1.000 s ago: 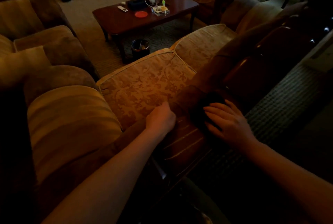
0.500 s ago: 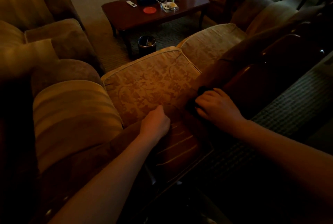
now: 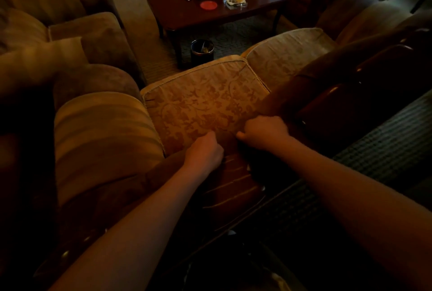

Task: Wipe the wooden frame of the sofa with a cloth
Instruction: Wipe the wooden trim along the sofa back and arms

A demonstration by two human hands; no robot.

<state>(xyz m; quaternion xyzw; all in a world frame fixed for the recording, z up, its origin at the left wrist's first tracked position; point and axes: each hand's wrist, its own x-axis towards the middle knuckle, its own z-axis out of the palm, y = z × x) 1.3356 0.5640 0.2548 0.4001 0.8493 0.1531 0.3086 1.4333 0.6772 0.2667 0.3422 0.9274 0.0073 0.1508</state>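
I lean over the back of a sofa in a dim room. Its glossy dark wooden frame [image 3: 346,99] runs along the top of the back, up to the right. My right hand [image 3: 264,131] lies on the near end of that rail with fingers curled over a dark cloth [image 3: 244,147], which barely shows in the shadow below the thumb. My left hand [image 3: 205,150] is a closed fist resting on the striped sofa back [image 3: 229,187], just left of the right hand and apart from the cloth.
Patterned seat cushions [image 3: 205,103] lie beyond my hands. A padded sofa arm [image 3: 102,141] is at left, with an armchair [image 3: 81,33] behind it. A dark coffee table [image 3: 187,17] with small items and a waste bin [image 3: 202,51] stand further off. Checked carpet [image 3: 378,145] is at right.
My right hand slid left along the rail with the cloth, and its spread fingers have curled. It now sits close to the left fist, which stayed put. My view shifted left.
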